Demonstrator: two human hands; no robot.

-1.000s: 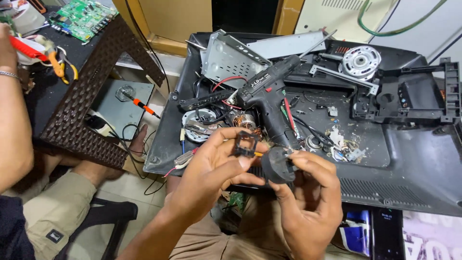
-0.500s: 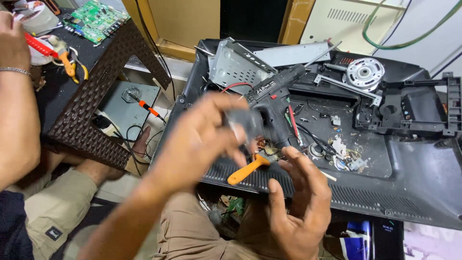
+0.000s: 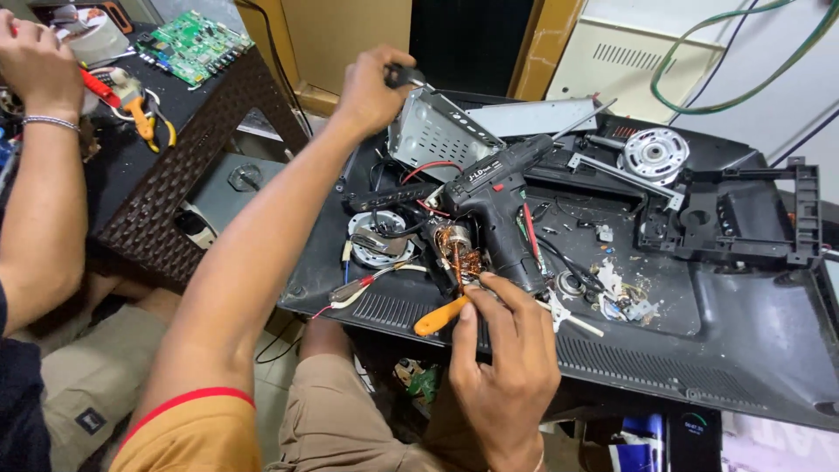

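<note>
Black plastic back panel [image 3: 752, 341] as workbench, strewn with parts; black cordless drill [image 3: 498, 197] at centre as landmark. Right hand [image 3: 507, 367] just below drill, fingers together on orange-handled screwdriver [image 3: 441, 315], tip at copper-wound motor [image 3: 456, 249] touching drill's left side. Left hand [image 3: 371, 87] up-left of drill, fingers clamped on small dark part [image 3: 404, 76] above perforated metal box [image 3: 437, 131]. Step judged: stripping motor parts, dark piece being set aside. Next move calls for steady prying at windings. Green circuit board [image 3: 194, 45] far left of drill on woven table [image 3: 166, 201]; another person's hand [image 3: 39, 65] there. Blue package [image 3: 642, 441] below-right of drill
</note>
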